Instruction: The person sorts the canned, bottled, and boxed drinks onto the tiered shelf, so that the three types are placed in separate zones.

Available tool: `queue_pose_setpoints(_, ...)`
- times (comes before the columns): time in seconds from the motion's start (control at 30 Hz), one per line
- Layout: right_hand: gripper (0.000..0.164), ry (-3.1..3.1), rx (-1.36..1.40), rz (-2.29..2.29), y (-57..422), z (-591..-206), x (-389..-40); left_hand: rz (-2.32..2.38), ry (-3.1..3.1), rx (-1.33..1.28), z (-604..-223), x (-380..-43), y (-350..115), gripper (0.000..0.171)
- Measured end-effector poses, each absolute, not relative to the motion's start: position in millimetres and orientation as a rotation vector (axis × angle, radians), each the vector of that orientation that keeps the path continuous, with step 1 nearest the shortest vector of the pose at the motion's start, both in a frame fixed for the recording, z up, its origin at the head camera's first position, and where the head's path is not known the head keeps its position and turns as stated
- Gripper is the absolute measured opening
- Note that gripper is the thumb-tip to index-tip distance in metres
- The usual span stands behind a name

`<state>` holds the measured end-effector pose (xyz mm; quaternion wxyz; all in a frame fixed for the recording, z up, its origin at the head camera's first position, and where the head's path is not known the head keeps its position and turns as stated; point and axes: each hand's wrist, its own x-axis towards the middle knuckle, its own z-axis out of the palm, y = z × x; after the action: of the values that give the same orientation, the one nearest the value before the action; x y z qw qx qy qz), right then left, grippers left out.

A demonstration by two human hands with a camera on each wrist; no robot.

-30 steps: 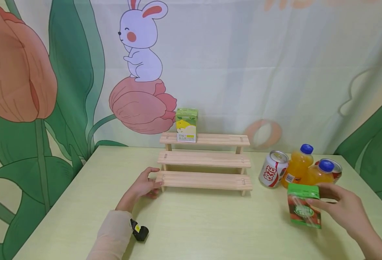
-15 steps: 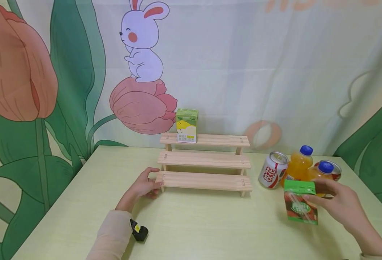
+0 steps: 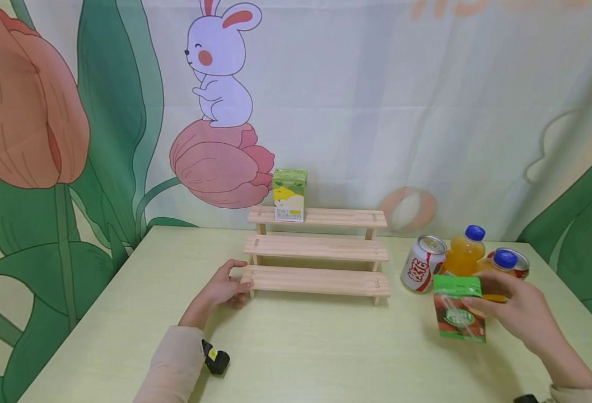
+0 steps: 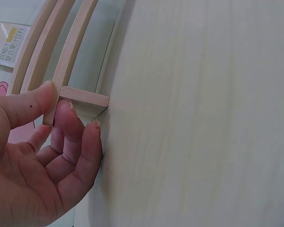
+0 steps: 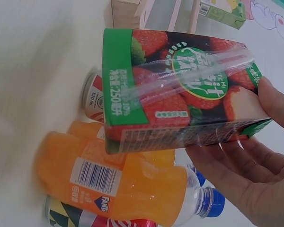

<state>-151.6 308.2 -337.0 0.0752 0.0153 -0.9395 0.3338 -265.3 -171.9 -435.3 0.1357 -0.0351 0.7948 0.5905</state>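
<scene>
My right hand (image 3: 517,310) grips a green and red juice box (image 3: 460,309) with strawberries on it, held in front of the orange drink bottles. In the right wrist view a straw in clear wrap lies across the front of this juice box (image 5: 189,90). My left hand (image 3: 223,285) pinches the left end of the lowest board of a three-step wooden rack (image 3: 318,280); in the left wrist view thumb and fingers (image 4: 68,118) close around that board end. A green and yellow juice box (image 3: 289,196) stands upright on the top step, toward its left.
Right of the rack stand a white and red can (image 3: 423,264), two orange drink bottles (image 3: 464,252) with blue caps and another can (image 3: 521,262) behind them. A printed cloth (image 3: 326,112) hangs behind the table (image 3: 326,347).
My right hand has carried the strawberry juice box a little left and away from me, slightly upward in view. The left hand and the rack have kept still.
</scene>
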Motion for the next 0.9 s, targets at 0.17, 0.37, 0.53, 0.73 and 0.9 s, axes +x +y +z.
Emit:
queue_pose_setpoints(0.17,0.056,-2.803,0.058,0.993,304.6,-335.4,-153.1,1.715,2.295,-0.093,-434.4,-264.4,-172.0,0.055)
queue_pose_setpoints(0.37,0.059,-2.807,0.038,1.028,299.5,-333.6,-154.9,1.715,2.296,-0.096,-434.0,-263.6,-172.6,0.055)
queue_pose_setpoints(0.53,0.056,-2.781,0.033,1.042,296.3,-332.7,-156.2,1.719,2.302,-0.095,-433.9,-263.6,-172.6,0.054)
queue_pose_setpoints(0.73,0.054,-2.741,0.009,1.060,294.2,-333.5,-157.9,1.717,2.305,-0.098,-434.4,-264.1,-172.5,0.054)
queue_pose_setpoints(0.9,0.052,-2.711,-0.010,1.089,293.5,-334.6,-158.9,1.713,2.305,-0.099,-433.9,-263.1,-171.8,0.054)
